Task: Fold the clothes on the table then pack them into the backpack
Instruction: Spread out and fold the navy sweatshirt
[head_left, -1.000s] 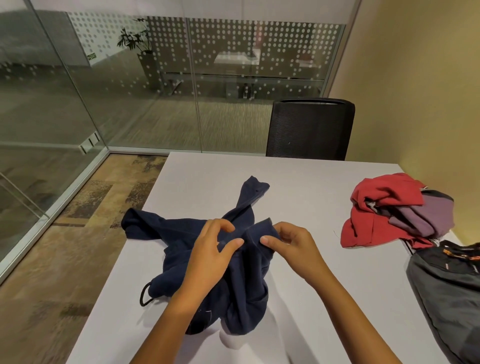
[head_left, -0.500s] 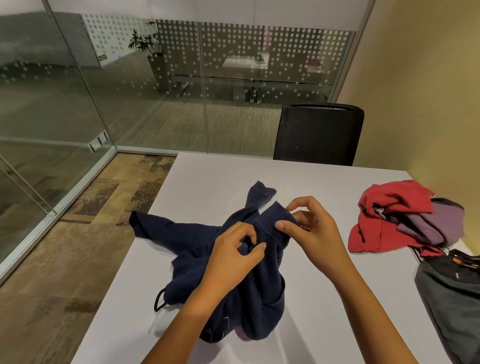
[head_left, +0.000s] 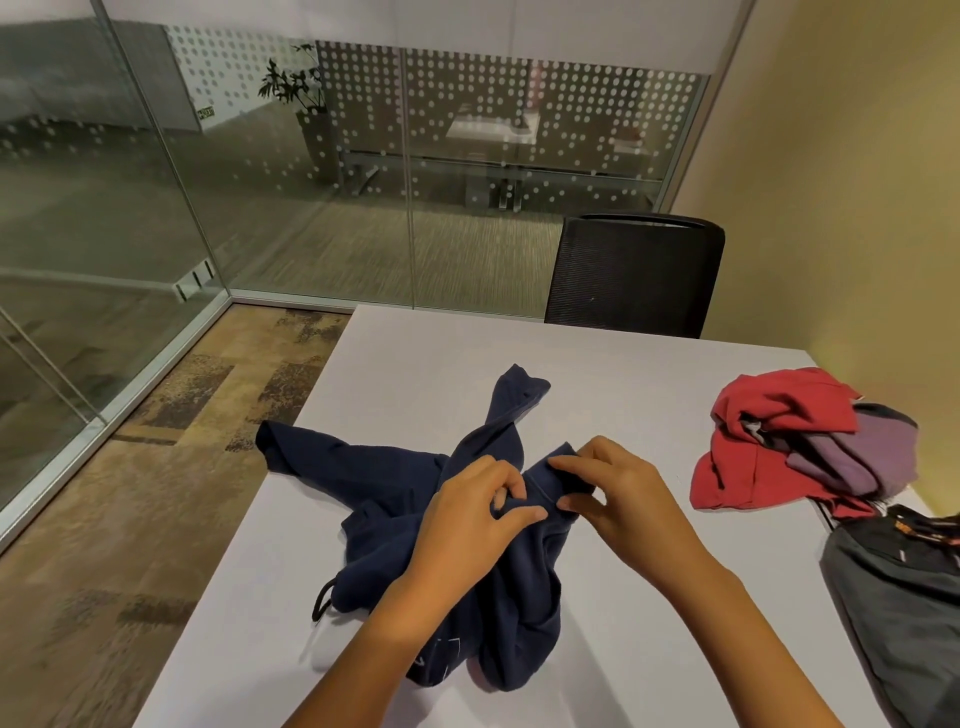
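My hands pinch the navy top mid-table.

My left hand (head_left: 470, 512) and right hand (head_left: 610, 491) each pinch a fold of the crumpled navy top (head_left: 395, 493) on the table (head_left: 623, 374). I see red clothes (head_left: 769, 436) far right, touching the backpack (head_left: 904, 597).

Since a second ago, a fold of the navy garment (head_left: 467, 525) has been drawn up at the middle of the frame. It is now pinched from the right by the right hand (head_left: 618, 499), while the left hand (head_left: 467, 519) has been brought in against it, thumb and fingers closed on the cloth.
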